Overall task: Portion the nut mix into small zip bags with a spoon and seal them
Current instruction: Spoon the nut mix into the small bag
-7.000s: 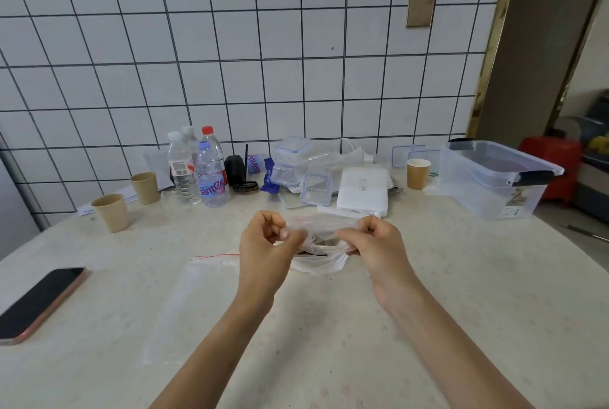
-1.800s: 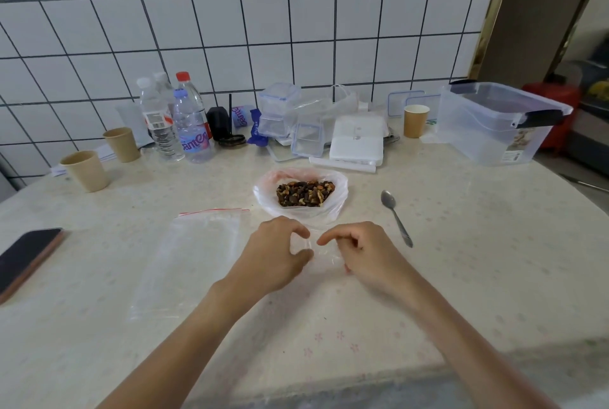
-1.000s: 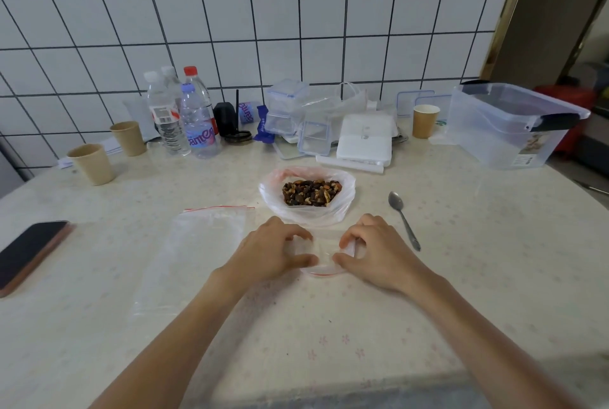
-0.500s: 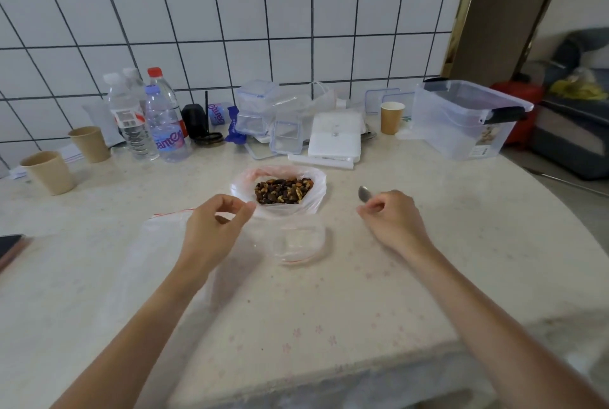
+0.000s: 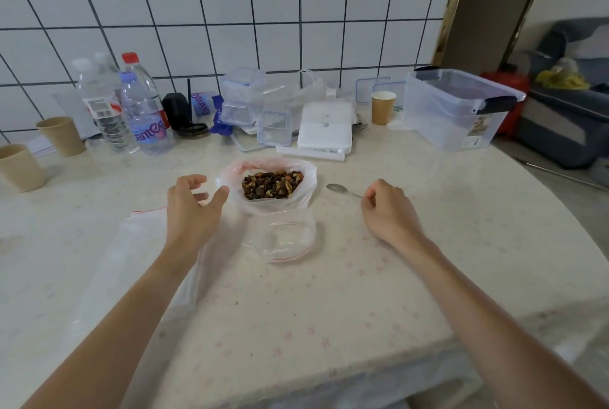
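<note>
A person's hands work either side of an open bag of nut mix [image 5: 272, 185] on a pale speckled bench [image 5: 461, 243], with a small zip bag [image 5: 283, 237] lying empty and clear just in front of it, its red zip line curving along the near edge. The left hand [image 5: 192, 210] hovers beside the nut bag's rolled rim with fingers spread and thumb out, its grip wide and holding nothing. The right hand [image 5: 387, 210] is curled over the handle end of a metal spoon [image 5: 339, 189] lying to the right of the nuts; whether its grip has closed on the handle cannot be told from this angle. A larger flat zip bag [image 5: 138, 243] lies partly under the left forearm. The small bag looks feather-light, limp and slick, likely to slide or collapse shut unless pinched at one lip of its mouth just below the zip track and held open. The nut bag's thin film seems equally floppy, so steadying it at the rolled rim rather than the soft sides appears wise. The spoon, stiff and slim, is best taken well back on its handle; the loose nuts would probably roll off an overfilled bowl. Bottles [image 5: 138, 112], paper cups [image 5: 61, 135] and clear plastic boxes [image 5: 458, 108] crowd the tiled wall behind.
</note>
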Available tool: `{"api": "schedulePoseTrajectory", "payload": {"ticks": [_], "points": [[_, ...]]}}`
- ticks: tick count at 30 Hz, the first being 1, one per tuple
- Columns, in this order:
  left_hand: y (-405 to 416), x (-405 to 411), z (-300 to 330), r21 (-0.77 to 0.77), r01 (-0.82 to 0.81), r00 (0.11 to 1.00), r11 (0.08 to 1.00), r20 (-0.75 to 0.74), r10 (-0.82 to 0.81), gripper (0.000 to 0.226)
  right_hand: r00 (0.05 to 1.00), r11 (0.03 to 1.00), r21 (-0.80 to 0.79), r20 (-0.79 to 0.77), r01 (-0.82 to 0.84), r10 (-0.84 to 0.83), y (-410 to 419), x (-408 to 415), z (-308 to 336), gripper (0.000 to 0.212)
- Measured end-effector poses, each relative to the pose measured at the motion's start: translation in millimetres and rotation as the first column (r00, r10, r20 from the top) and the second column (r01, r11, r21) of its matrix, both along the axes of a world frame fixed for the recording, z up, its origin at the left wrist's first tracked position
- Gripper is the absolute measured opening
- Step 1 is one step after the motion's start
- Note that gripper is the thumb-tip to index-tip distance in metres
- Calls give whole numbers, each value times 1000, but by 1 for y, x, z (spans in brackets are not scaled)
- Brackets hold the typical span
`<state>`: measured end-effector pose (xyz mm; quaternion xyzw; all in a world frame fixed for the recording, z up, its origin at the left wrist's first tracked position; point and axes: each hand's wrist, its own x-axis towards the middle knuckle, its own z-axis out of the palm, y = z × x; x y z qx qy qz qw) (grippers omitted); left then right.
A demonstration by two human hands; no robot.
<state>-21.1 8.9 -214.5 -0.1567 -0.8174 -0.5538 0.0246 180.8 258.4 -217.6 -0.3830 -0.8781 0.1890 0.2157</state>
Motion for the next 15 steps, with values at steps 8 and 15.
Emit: {"api": "schedulePoseTrajectory", "payload": {"ticks": [8,15], "points": [[20,-7,0,-35,187,982,982,-20,-187,33,878,885,-329,-450,-329,160,-14,-18,40,9],[29,-17,-21,-86,141,987,986,-66,-147,34,873,871,-287,-412,-397,262,-20,-59,45,10]]}}
